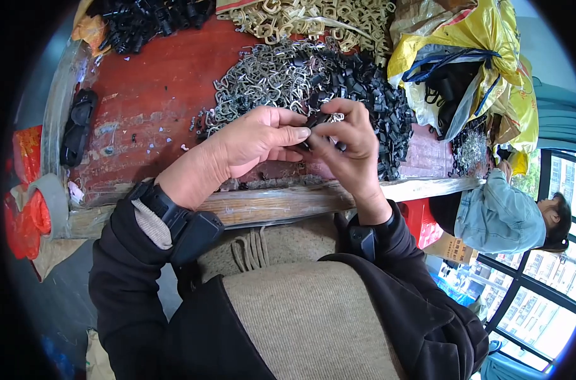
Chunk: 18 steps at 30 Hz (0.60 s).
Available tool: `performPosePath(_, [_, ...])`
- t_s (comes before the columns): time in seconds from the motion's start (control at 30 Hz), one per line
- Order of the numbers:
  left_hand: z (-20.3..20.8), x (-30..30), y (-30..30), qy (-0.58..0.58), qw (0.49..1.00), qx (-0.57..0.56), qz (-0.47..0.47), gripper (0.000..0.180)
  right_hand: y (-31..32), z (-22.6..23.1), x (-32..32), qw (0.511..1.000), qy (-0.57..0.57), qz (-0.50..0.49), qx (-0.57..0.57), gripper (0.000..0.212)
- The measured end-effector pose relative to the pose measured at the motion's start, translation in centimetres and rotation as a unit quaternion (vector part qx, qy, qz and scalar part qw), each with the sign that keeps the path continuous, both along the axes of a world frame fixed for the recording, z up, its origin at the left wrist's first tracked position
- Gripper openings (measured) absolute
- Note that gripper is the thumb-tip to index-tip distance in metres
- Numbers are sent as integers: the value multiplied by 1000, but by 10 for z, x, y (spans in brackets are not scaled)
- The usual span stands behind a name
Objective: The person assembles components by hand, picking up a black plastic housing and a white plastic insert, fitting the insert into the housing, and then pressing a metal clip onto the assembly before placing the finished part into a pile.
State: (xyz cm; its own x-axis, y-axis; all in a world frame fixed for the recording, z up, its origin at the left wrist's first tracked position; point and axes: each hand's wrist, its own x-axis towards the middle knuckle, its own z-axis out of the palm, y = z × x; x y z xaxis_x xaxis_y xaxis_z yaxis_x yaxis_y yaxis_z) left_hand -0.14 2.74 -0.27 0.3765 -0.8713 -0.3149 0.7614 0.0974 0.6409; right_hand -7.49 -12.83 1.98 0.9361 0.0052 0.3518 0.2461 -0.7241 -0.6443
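Note:
Over the near edge of the red table, my left hand (253, 142) is closed, its thumb and fingers pinching a small dark piece (314, 119). My right hand (354, 142) meets it from the right with curled fingers, closed at the same piece. A bit of silvery metal shows by the right fingertips. The fingers cover most of the piece, so its exact kind is hidden. Just beyond both hands lies a heap of small bent metal hooks (262, 79). Small black plastic pieces (380, 104) are heaped against it on the right.
Beige ring-shaped parts (313, 19) and black cylindrical parts (149, 22) are piled at the far side. A long black object (79, 126) lies left. Yellow sacks (478, 38) stand far right, near a seated person (506, 212). A wooden rail (262, 208) edges the table.

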Motion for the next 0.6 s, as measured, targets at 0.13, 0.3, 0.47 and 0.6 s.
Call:
performPosePath(0.13, [-1, 12, 5, 4, 1000, -20, 8, 23, -9, -4, 10, 992, 17, -30, 124, 20])
performPosePath(0.3, [-2, 20, 7, 14, 995, -77, 67, 23, -6, -15, 40, 979, -33, 24, -201, 13])
performPosePath(0.47, [-1, 24, 8, 34, 987, -95, 129, 20, -3, -18, 44, 960, -7, 36, -278, 10])
performPosePath(0.6, [0, 25, 9, 43, 985, -97, 138, 17, -8, -18, 43, 978, -20, 36, -203, 11])
